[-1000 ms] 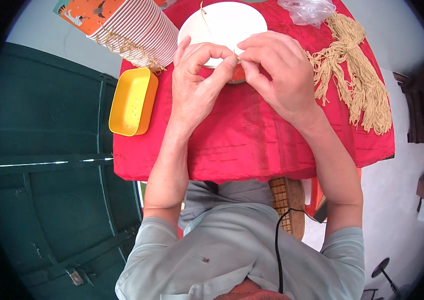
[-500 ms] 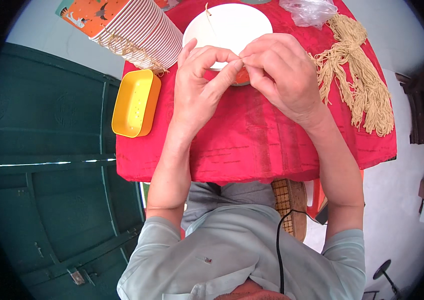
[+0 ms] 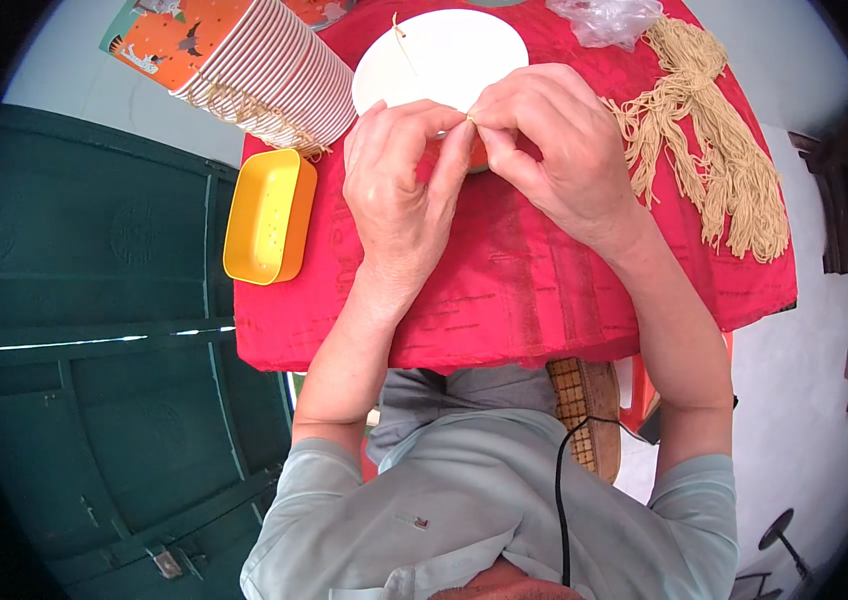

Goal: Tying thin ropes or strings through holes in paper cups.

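My left hand (image 3: 396, 185) and my right hand (image 3: 566, 150) meet fingertip to fingertip over the red-covered table. Both are closed in a pinch on a short bit of thin tan string (image 3: 471, 117); most of it is hidden by the fingers. Just beyond them stands a round white paper piece (image 3: 444, 55), with an orange printed part showing below my fingers. A tan strand (image 3: 400, 36) sticks up at its left part, and a thin line runs from it across the white surface.
A tall stack of orange printed paper tubs (image 3: 269, 75) leans at the far left, tan strings along its side. Nearer is a yellow plastic box (image 3: 272, 215) with small bits inside. At right lie a bundle of tan string (image 3: 714, 160) and a clear plastic bag (image 3: 609, 18). Red cloth (image 3: 504, 290) covers the table.
Both hands stay pinched together, and their fingertips have drawn closer around the string. The left fingers have straightened and turned a little. The whole view has shifted slightly.
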A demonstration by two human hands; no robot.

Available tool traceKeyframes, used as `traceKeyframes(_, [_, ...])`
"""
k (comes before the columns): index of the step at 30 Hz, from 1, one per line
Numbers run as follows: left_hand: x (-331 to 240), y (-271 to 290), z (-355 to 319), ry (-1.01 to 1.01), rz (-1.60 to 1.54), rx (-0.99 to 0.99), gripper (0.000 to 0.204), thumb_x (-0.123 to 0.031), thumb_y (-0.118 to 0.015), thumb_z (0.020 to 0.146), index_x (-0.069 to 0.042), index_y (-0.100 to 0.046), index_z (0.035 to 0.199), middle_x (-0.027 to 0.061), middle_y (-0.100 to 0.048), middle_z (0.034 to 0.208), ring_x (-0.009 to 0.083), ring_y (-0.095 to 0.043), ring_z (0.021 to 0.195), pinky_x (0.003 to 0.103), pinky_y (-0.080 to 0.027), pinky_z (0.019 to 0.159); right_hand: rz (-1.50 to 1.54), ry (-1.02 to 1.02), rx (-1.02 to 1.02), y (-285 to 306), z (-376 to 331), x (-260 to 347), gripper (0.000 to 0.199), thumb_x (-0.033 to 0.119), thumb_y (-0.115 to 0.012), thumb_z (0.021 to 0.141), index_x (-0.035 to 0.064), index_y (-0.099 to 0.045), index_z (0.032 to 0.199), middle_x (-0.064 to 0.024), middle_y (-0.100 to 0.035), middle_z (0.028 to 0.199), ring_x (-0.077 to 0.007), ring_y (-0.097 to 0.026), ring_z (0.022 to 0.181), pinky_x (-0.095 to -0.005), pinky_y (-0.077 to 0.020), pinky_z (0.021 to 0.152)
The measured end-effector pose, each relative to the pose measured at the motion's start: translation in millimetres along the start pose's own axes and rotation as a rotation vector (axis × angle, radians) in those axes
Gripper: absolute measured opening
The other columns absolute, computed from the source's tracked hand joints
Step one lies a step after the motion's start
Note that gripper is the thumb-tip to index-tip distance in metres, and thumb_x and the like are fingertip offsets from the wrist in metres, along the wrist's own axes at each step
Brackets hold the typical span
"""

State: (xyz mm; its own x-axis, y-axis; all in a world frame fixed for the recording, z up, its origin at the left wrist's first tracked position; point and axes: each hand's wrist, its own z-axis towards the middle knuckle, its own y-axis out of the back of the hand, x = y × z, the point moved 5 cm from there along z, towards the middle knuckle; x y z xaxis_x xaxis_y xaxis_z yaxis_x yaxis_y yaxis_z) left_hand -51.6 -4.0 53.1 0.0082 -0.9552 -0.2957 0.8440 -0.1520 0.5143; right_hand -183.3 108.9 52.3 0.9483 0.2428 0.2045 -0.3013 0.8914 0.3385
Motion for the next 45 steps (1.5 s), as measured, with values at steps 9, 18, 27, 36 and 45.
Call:
traceKeyframes(9, [0.0,-0.9,-0.5,-0.048,0.005,-0.009,0.020,-0.004,-0.086,0.091,-0.010,-0.076,0.107,0.0031,-0.078,0.100,0.0266,-0.074,0.098,0.050,-0.056,0.104,0.021,-0.022,0.000,-0.2,-0.9,-1.2,0.023,0.002,-0.083,0.081,0.0069,-0.067,0.097,-0.0080,-0.072,0.095,-0.0289,-0.072,0.097,-0.0419,-0.0612,0.085])
traceKeyframes(18, [0.8,-0.6,6.7,-0.080,0.026,0.041,0.014,-0.003,-0.082,0.095,-0.006,-0.076,0.106,0.0086,-0.078,0.123,0.0264,-0.070,0.120,0.041,-0.055,0.103,0.065,-0.091,0.072,6.8,2.5,-3.1,0.017,0.005,-0.083,0.084,0.0064,-0.072,0.097,-0.0081,-0.074,0.097,-0.0292,-0.073,0.101,-0.0420,-0.0614,0.085])
traceKeyframes(27, [21.6,-5.2,6.6,0.100,-0.327,0.222,0.007,-0.016,-0.078,0.098,-0.012,-0.076,0.102,0.0050,-0.075,0.140,0.0319,-0.056,0.149,0.059,-0.020,0.134,0.085,-0.146,0.047,4.9,2.0,-7.8,0.016,0.007,-0.082,0.089,0.0074,-0.073,0.102,-0.0074,-0.075,0.100,-0.0309,-0.072,0.103,-0.0440,-0.0607,0.087])
traceKeyframes(36, [27.1,-8.1,5.3,0.241,-0.424,0.225,0.006,-0.020,-0.077,0.104,-0.015,-0.081,0.104,0.0048,-0.076,0.141,0.0234,-0.055,0.150,0.060,-0.005,0.139,0.100,-0.150,0.135,14.4,4.6,-14.1,0.017,0.005,-0.079,0.087,0.0080,-0.068,0.099,-0.0059,-0.073,0.104,-0.0311,-0.068,0.108,-0.0437,-0.0577,0.090])
traceKeyframes(45, [28.1,-7.8,3.1,0.220,-0.411,0.181,0.007,-0.020,-0.077,0.105,-0.015,-0.081,0.106,0.0035,-0.077,0.138,0.0191,-0.062,0.141,0.061,-0.005,0.138,0.148,-0.176,0.149,10.7,4.9,-5.3,0.015,0.009,-0.080,0.089,0.0062,-0.071,0.102,-0.0057,-0.075,0.110,-0.0302,-0.067,0.111,-0.0440,-0.0567,0.094])
